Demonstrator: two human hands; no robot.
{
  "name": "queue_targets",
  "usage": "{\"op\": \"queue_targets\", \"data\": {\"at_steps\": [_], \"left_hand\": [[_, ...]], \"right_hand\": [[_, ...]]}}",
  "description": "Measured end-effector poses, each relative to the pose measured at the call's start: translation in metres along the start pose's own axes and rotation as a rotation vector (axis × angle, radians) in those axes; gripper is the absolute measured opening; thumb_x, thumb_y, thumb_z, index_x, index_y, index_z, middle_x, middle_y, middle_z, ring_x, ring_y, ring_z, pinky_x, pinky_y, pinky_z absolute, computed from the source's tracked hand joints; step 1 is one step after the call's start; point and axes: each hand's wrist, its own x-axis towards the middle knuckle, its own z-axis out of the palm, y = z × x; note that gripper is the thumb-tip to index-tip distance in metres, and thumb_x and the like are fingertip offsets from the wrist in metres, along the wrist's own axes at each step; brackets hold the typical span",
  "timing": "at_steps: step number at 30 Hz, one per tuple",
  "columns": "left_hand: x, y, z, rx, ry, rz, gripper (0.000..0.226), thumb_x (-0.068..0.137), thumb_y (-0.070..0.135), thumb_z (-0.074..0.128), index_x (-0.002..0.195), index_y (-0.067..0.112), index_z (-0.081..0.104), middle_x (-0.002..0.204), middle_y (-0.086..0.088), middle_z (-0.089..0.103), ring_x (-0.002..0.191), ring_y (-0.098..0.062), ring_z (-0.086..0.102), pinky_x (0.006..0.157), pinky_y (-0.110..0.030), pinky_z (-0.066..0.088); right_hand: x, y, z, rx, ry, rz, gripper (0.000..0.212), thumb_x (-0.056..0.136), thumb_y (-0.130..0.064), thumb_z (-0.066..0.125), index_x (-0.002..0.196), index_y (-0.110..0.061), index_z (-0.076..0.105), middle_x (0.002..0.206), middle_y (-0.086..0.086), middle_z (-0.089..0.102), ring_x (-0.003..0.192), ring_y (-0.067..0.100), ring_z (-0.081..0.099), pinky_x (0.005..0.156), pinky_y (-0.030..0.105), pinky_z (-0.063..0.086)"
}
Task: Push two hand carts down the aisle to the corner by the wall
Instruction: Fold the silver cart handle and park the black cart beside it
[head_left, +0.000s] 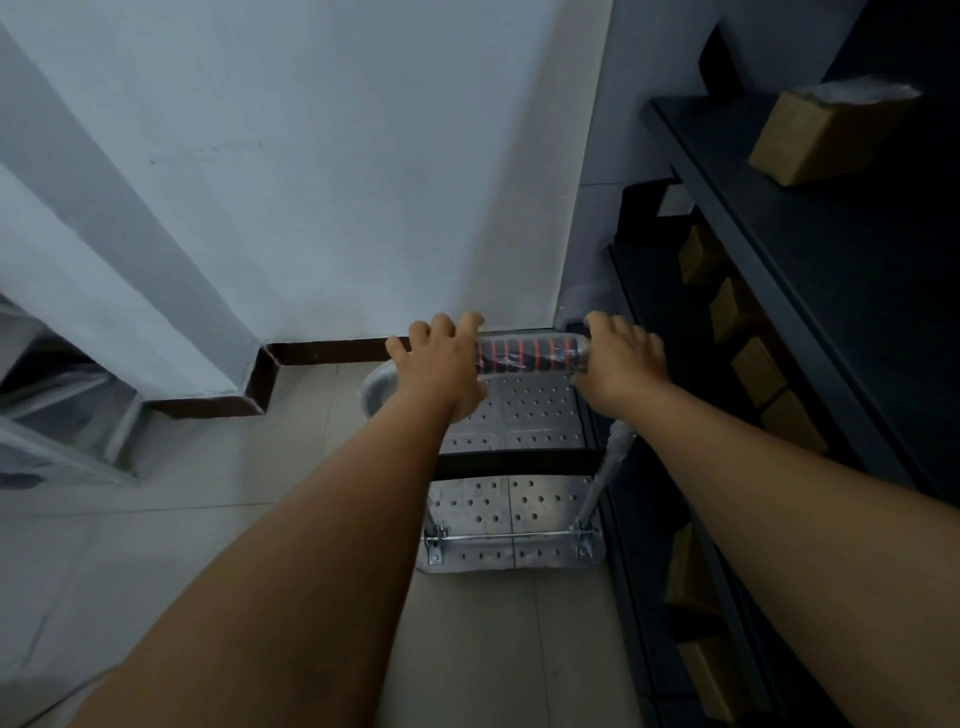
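Two hands (441, 358) (621, 358) on handle (530, 355) of hand cart (511, 499), left and right, both clenched round the bar approx. equal reach. Cart directly ahead and below, deck long axis running fwd toward wall (311, 156); front edge apparently at or near baseboard (332, 345). Shelf unit (779, 291) w/ boxes (826, 135) just beside cart's right side. Open floor (311, 467) to left only. Judged: near-zero fwd room; corner reached or nearly. Second cart not seen.
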Motion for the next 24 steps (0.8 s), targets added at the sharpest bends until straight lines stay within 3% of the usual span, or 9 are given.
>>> {"op": "queue_targets", "data": {"at_steps": [3, 7, 11, 15, 24], "left_hand": [[-0.015, 0.001, -0.003, -0.073, 0.048, -0.029, 0.100, 0.076, 0.042, 0.074, 0.150, 0.029, 0.008, 0.151, -0.007, 0.021, 0.142, -0.032, 0.014, 0.114, -0.057, 0.012], [-0.045, 0.001, -0.015, -0.165, 0.132, -0.032, 0.106, 0.075, 0.045, 0.075, 0.151, 0.026, 0.004, 0.155, -0.004, 0.018, 0.144, -0.027, 0.013, 0.115, -0.052, 0.016], [-0.102, -0.005, -0.025, -0.208, 0.205, 0.005, 0.094, 0.081, 0.046, 0.068, 0.151, 0.022, 0.011, 0.154, -0.005, 0.025, 0.141, -0.025, 0.024, 0.114, -0.047, 0.024], [-0.178, -0.017, -0.031, -0.364, 0.233, 0.036, 0.080, 0.087, 0.039, 0.064, 0.150, 0.019, 0.019, 0.150, -0.007, 0.033, 0.137, -0.025, 0.031, 0.112, -0.044, 0.028], [-0.390, -0.054, -0.056, -0.521, 0.247, 0.012, 0.067, 0.093, 0.031, 0.058, 0.149, 0.018, 0.023, 0.149, -0.008, 0.035, 0.136, -0.022, 0.035, 0.108, -0.035, 0.031]], "right_hand": [[-0.021, -0.007, -0.009, 0.047, 0.017, -0.069, 0.099, 0.080, -0.028, 0.074, 0.153, -0.018, 0.008, 0.159, 0.007, 0.018, 0.146, 0.026, 0.015, 0.118, 0.044, 0.005], [-0.058, -0.028, -0.022, 0.109, 0.039, -0.169, 0.108, 0.078, -0.037, 0.075, 0.154, -0.023, -0.001, 0.162, 0.000, 0.006, 0.149, 0.021, 0.003, 0.119, 0.045, 0.001], [-0.115, -0.044, -0.031, 0.181, 0.054, -0.191, 0.095, 0.087, -0.045, 0.064, 0.154, -0.024, 0.000, 0.163, -0.002, 0.006, 0.149, 0.019, 0.004, 0.119, 0.044, 0.002], [-0.182, -0.054, -0.036, 0.291, 0.071, -0.167, 0.079, 0.094, -0.047, 0.051, 0.155, -0.022, 0.007, 0.162, 0.002, 0.014, 0.148, 0.022, 0.014, 0.119, 0.045, 0.012], [-0.384, -0.095, -0.042, 0.386, 0.034, -0.175, 0.071, 0.097, -0.046, 0.045, 0.154, -0.019, 0.012, 0.160, 0.004, 0.020, 0.144, 0.027, 0.023, 0.116, 0.044, 0.023]]}}
